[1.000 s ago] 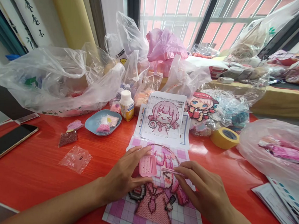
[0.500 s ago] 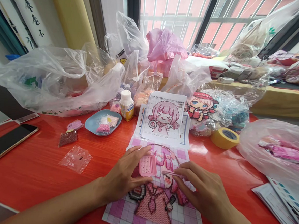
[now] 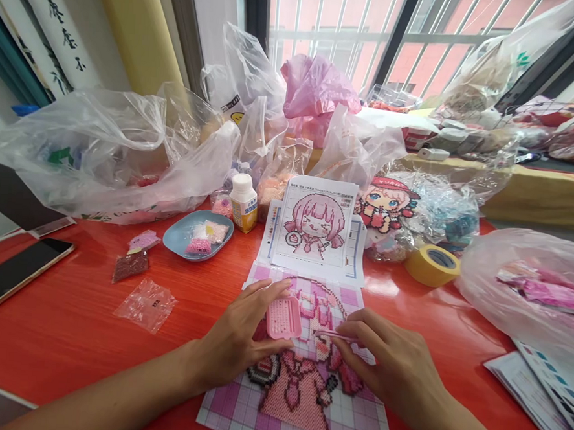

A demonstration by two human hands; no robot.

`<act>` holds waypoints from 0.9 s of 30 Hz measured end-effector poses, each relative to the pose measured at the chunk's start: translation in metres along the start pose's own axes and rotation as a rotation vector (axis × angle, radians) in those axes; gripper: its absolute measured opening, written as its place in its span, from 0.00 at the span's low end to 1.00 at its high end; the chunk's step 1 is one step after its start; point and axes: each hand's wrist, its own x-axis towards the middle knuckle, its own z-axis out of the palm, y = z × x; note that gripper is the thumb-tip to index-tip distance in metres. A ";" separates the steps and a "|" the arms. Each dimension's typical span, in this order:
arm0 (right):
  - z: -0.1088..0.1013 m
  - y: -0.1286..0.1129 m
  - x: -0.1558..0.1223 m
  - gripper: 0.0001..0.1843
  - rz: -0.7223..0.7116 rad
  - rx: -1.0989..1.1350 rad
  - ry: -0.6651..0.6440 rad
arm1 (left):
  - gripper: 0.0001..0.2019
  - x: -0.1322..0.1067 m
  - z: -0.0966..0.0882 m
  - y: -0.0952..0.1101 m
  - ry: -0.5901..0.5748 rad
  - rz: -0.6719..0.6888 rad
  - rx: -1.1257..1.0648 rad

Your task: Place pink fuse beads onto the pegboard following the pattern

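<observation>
My left hand (image 3: 245,329) grips a small pink bead tray (image 3: 284,318) between thumb and fingers, tilted toward me, with small beads inside. In my right hand (image 3: 380,350) is a pair of pink tweezers (image 3: 336,335), pinched between thumb and fingers, its tip pointing left a little short of the tray. Both hands are over a checked pegboard (image 3: 352,420) bearing a bead picture (image 3: 296,391) of a figure in pink with dark outlines. My hands and the tray hide part of it. Behind the board stands a printed pattern sheet (image 3: 314,226) of a pink-haired figure.
Left of the board are a blue plate (image 3: 173,240) with bead packets, a white-capped bottle (image 3: 243,204), an empty plastic bag (image 3: 146,305) and a phone (image 3: 15,276). To the right lie yellow tape (image 3: 431,265) and a plastic bag (image 3: 530,282). Bags line the back.
My right hand and the tweezers have shifted very slightly to the right. The left hand and tray stay almost in place.
</observation>
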 end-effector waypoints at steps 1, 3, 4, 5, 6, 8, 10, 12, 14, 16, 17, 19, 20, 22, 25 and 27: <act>0.000 0.000 0.000 0.07 -0.001 -0.001 0.001 | 0.33 0.000 0.000 0.000 -0.002 0.001 -0.001; 0.000 0.000 0.000 0.07 -0.002 -0.004 0.001 | 0.33 0.000 0.000 0.001 -0.003 0.001 -0.004; 0.001 0.000 0.000 0.07 -0.003 -0.004 -0.001 | 0.34 0.001 -0.001 0.001 -0.004 0.000 -0.006; 0.001 0.000 0.000 0.07 -0.005 -0.004 -0.004 | 0.34 0.001 -0.001 0.002 -0.005 0.000 -0.008; 0.001 0.000 0.000 0.07 -0.007 -0.003 -0.007 | 0.34 0.001 -0.001 0.002 -0.006 0.000 -0.010; 0.001 0.000 0.000 0.07 -0.009 -0.005 -0.011 | 0.35 0.001 -0.002 0.002 -0.009 -0.002 -0.015; 0.001 0.000 0.000 0.07 -0.009 -0.010 -0.011 | 0.35 0.001 -0.002 0.002 -0.012 -0.004 -0.018; 0.001 0.000 0.000 0.07 -0.007 -0.017 -0.006 | 0.36 0.001 -0.002 0.002 -0.014 -0.006 -0.019; 0.001 0.001 0.000 0.07 -0.003 -0.023 0.003 | 0.36 0.000 -0.001 0.001 -0.015 -0.007 -0.019; 0.001 0.001 0.000 0.07 0.001 -0.026 0.011 | 0.36 0.000 -0.001 0.001 -0.014 -0.009 -0.017; 0.001 0.001 0.000 0.07 0.002 -0.025 0.013 | 0.36 0.000 0.000 0.001 -0.014 -0.009 -0.016; 0.000 0.001 0.000 0.07 0.003 -0.021 0.015 | 0.36 0.000 0.000 0.001 -0.016 -0.010 -0.015; 0.000 0.001 0.000 0.07 0.001 -0.019 0.016 | 0.35 0.000 0.000 0.001 -0.018 -0.010 -0.014; 0.000 0.001 0.001 0.06 -0.006 -0.012 0.018 | 0.35 0.001 -0.001 0.002 -0.021 -0.011 -0.012; 0.000 0.000 0.001 0.06 -0.027 0.001 0.015 | 0.34 0.001 -0.002 0.003 -0.023 -0.012 -0.011; -0.001 0.000 0.002 0.06 -0.039 0.009 0.008 | 0.35 0.001 -0.002 0.003 -0.024 -0.010 -0.015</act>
